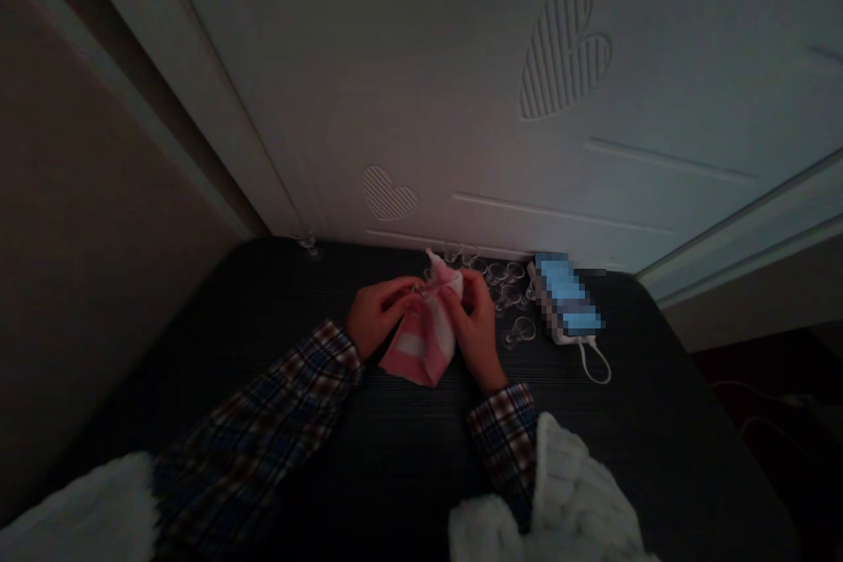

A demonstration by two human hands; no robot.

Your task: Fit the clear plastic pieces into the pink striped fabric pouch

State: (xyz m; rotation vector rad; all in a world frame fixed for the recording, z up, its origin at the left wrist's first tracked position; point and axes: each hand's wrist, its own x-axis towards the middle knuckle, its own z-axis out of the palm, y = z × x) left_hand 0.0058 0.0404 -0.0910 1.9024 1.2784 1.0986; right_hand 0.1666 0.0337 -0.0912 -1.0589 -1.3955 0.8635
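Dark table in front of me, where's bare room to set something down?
Left: the table looks bare between your left sleeve and the far-edge clear piece. Right: bare between your right sleeve and the table's right edge, below the white cord. Crowded: clear rings between your right hand and the lit device.

A hand could pass over the dark table (217, 316) left of the left hand (378, 316), where one lone clear piece (309, 241) stands near the back edge. Between the forearms, a lane leads up to the pink-and-white cloth (418, 342), which bars it. Right of the right hand (479, 329), clear ringed pieces (509, 297) crowd the way to the phone (568, 297); a white cable (601, 380) loops out nearer. Behind, the white panel (428, 114) blocks passage.
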